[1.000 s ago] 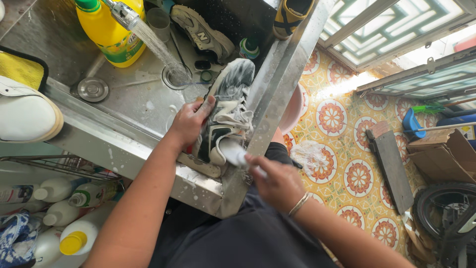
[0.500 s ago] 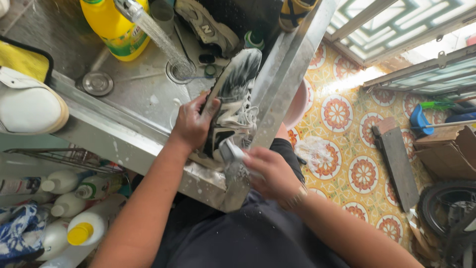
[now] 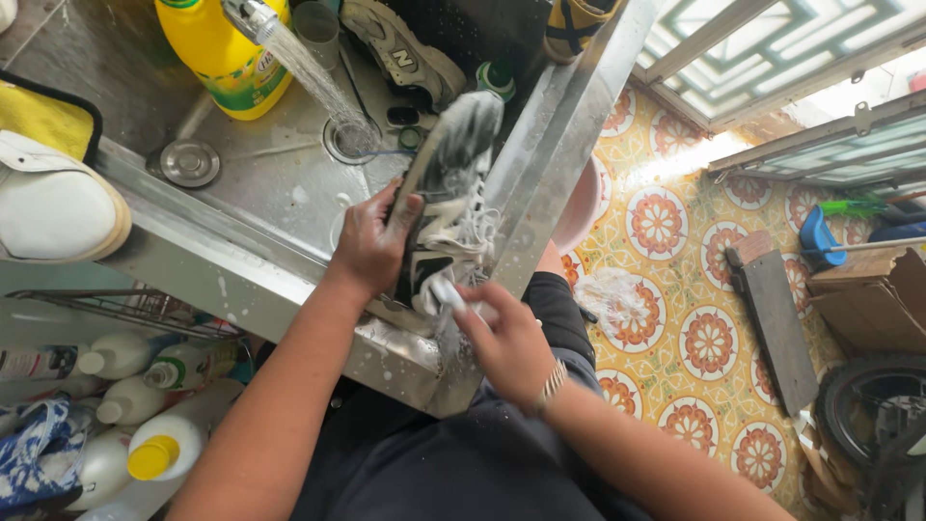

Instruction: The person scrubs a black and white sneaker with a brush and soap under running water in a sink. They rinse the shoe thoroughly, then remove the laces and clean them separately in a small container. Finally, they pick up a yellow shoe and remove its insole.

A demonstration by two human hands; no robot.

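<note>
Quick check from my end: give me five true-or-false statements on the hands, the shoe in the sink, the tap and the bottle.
1. The left hand grips the soapy sneaker by its side. True.
2. The tap is off. False: water streams from it toward the drain.
3. The right hand holds something small and white at the sneaker's heel end. True.
4. The yellow bottle lies on the tiled floor. False: it stands upright by the sink.
5. The right wrist is bare. False: it wears a bracelet.

Steel sink [image 3: 251, 260] under my hands: yellow bottle [image 3: 224, 53], drain [image 3: 352, 140], soapy sneaker [image 3: 444, 207], second shoe [image 3: 400, 48].
</note>
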